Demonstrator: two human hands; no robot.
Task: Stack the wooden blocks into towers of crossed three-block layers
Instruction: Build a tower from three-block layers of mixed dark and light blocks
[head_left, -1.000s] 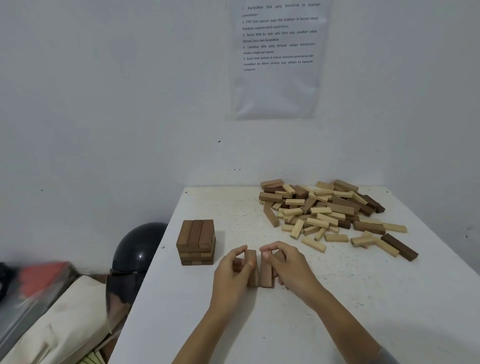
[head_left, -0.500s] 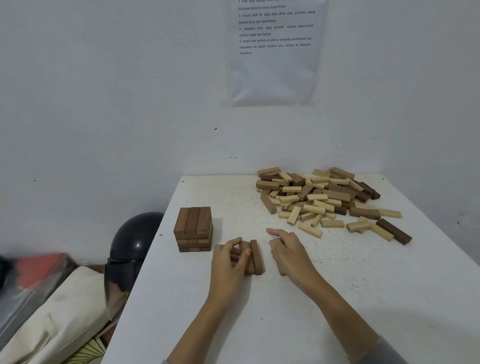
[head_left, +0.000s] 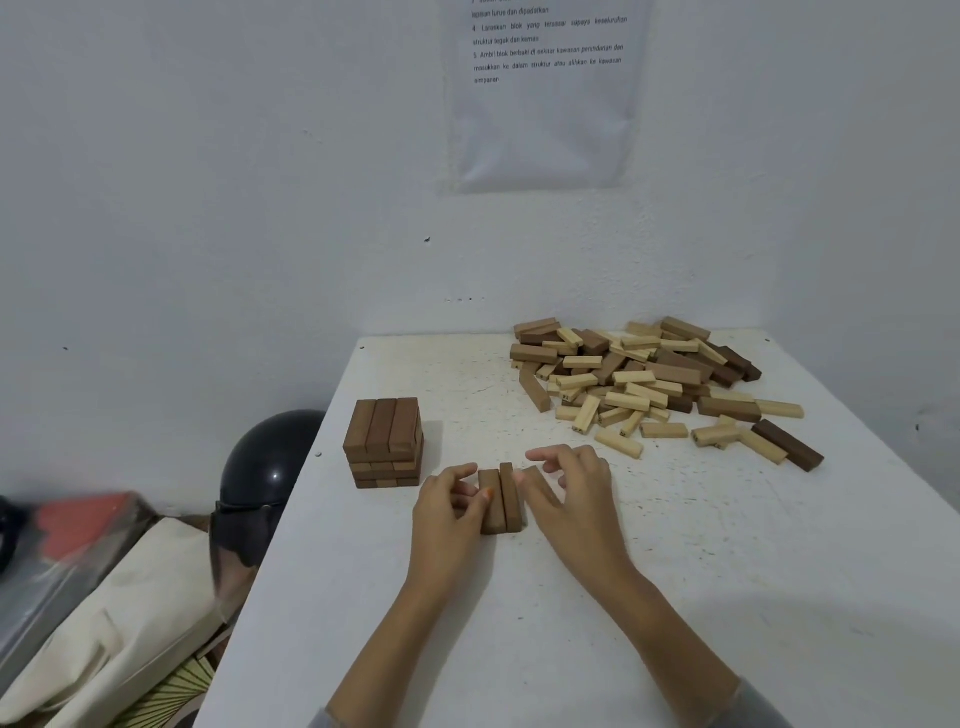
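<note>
I have two brown blocks (head_left: 501, 500) lying side by side, touching along their length, on the white tabletop (head_left: 675, 571) right between the hands. The left hand (head_left: 448, 506) is curled, fingertips pressed onto the left face of that pair, thumb above them. The right hand (head_left: 574, 499) sits just beside the pair on the other side with its fingers loosely bent. A third brown block (head_left: 540, 486) lies slanted beneath those fingers, near the pair's right side. I cannot tell whether that hand grips it or only touches it.

To the left of the hands, near the tabletop's edge, stands one finished tower (head_left: 387, 441). It has three brown blocks across the top and, as far as I can count, four crossed layers. Well apart at the far right is one loose pile (head_left: 639, 379) of pale and dark blocks, too jumbled for me to count.

A printed sheet (head_left: 545, 104) on the wall reads in part "4 Laraskan blok yang tersasar supaya keseluruhan struktur tegak dan kemas" and "5 Ambil blok berbaki di sekitar kawasan penindanan". Beside the tabletop, lower left, I see one black helmet (head_left: 270, 467) and a cream bag (head_left: 119, 613).
</note>
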